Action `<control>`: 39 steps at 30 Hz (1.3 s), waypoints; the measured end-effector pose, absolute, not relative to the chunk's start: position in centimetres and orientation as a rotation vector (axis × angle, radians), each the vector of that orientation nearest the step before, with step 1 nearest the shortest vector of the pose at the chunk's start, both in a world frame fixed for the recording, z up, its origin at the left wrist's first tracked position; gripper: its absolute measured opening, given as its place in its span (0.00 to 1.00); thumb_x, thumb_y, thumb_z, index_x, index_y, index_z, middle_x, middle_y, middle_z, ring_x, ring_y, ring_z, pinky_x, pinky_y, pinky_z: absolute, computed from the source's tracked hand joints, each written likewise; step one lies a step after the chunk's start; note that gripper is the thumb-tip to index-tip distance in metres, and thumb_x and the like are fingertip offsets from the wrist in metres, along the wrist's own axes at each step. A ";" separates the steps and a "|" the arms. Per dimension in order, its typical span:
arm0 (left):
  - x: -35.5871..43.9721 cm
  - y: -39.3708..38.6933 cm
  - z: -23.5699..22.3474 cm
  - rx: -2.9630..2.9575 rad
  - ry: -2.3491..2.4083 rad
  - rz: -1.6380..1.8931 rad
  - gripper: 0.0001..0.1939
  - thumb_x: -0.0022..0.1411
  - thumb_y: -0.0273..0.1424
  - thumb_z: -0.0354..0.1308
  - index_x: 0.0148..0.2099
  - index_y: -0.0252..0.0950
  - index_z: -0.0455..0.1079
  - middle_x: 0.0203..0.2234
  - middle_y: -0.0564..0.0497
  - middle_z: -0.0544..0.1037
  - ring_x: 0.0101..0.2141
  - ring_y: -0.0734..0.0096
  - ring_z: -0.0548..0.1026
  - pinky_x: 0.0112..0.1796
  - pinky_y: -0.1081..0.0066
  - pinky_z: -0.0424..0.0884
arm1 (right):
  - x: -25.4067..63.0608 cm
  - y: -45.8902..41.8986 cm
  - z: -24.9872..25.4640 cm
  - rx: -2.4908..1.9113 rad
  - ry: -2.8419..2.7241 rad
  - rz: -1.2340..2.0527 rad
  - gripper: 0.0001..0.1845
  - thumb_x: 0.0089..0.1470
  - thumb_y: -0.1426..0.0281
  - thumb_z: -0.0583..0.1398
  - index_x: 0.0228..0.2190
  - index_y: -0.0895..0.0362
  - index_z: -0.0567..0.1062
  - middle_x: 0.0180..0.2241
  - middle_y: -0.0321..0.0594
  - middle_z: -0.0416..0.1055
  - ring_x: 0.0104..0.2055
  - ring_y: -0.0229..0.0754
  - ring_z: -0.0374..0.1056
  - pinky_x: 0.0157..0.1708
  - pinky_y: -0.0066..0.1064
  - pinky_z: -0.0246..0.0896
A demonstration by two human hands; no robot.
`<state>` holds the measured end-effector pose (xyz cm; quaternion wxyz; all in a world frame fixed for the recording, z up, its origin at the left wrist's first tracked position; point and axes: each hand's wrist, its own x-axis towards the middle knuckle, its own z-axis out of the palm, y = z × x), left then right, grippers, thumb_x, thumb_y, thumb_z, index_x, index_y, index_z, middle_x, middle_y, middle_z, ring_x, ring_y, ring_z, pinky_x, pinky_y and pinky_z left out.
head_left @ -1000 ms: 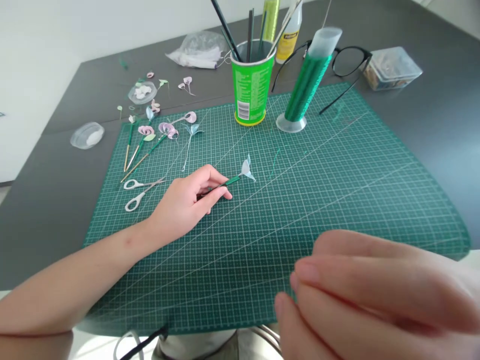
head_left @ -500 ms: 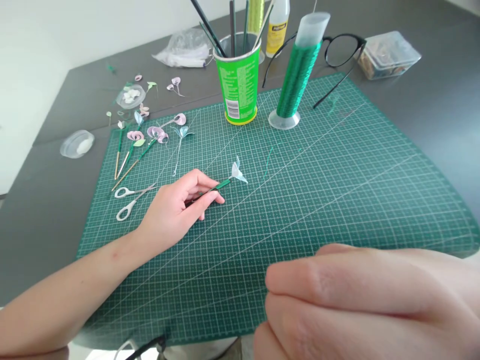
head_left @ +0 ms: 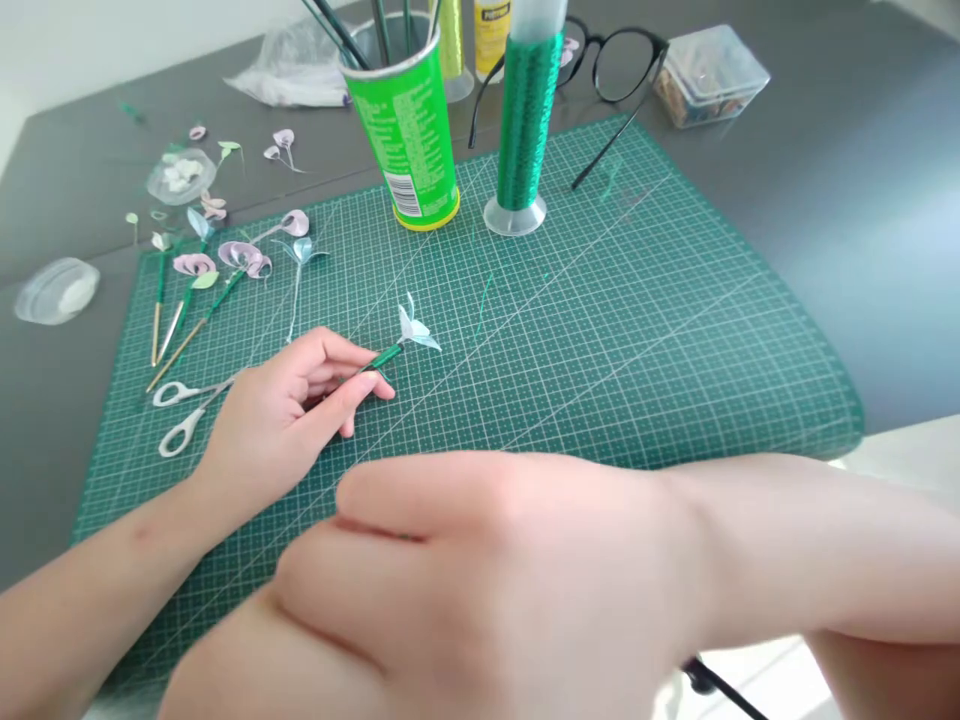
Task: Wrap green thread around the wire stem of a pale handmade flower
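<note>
My left hand [head_left: 300, 400] is closed in a pinch around a flower stem [head_left: 386, 357] wrapped in green thread. At the stem's tip, pale blue and white petals [head_left: 415, 328] point up and to the right. Close to the camera, my right hand [head_left: 480, 570] is curled with its fingers folded in; whatever lies inside is hidden. White-handled scissors [head_left: 180, 432] lie just left of my left hand, their blades partly behind it. A loose blue flower [head_left: 301, 252] on a twisted wire rests beyond that hand.
Finished-looking stemmed flowers [head_left: 196, 265] lie on the left of the green cutting mat [head_left: 637, 330]. Behind stand a green cup [head_left: 412, 140] of sticks and a green thread spool [head_left: 529, 120]. Eyeglasses [head_left: 626, 65], a plastic box [head_left: 712, 75] and a small lid [head_left: 58, 290] lie around.
My right hand has moved left and fills more of the lower view. The scene has shifted left in the picture. My left hand still grips the flower stem.
</note>
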<state>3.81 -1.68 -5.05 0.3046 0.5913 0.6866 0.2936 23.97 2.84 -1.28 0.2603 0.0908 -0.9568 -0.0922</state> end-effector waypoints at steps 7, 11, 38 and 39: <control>4.1 -1.7 -4.6 1.543 1.800 0.910 0.10 0.68 0.43 0.65 0.42 0.44 0.71 0.33 0.53 0.86 0.21 0.69 0.76 0.24 0.65 0.76 | 24.0 5.2 -2.8 0.292 -2.568 0.294 0.21 0.66 0.80 0.53 0.25 0.54 0.75 0.25 0.34 0.71 0.23 0.39 0.60 0.27 0.36 0.58; 3.9 -1.7 -4.0 1.498 1.698 1.094 0.11 0.68 0.41 0.66 0.43 0.43 0.69 0.30 0.54 0.85 0.20 0.73 0.74 0.21 0.70 0.73 | 24.1 6.5 -3.5 0.109 -2.599 0.325 0.19 0.67 0.77 0.49 0.30 0.58 0.76 0.28 0.39 0.71 0.31 0.42 0.63 0.30 0.36 0.58; 3.8 -2.2 -3.1 1.234 1.543 1.221 0.10 0.68 0.35 0.65 0.45 0.39 0.67 0.26 0.56 0.81 0.16 0.80 0.70 0.14 0.79 0.57 | 22.2 8.1 -4.7 -0.560 -2.043 1.975 0.19 0.66 0.57 0.64 0.49 0.55 0.69 0.20 0.24 0.56 0.22 0.34 0.56 0.23 0.26 0.54; 3.8 -2.2 -3.0 1.235 1.555 1.220 0.10 0.68 0.35 0.65 0.44 0.39 0.67 0.26 0.56 0.81 0.15 0.80 0.69 0.15 0.78 0.57 | 22.3 8.1 -4.6 -0.579 -2.069 1.914 0.16 0.68 0.56 0.62 0.46 0.55 0.69 0.18 0.22 0.52 0.20 0.32 0.50 0.19 0.25 0.47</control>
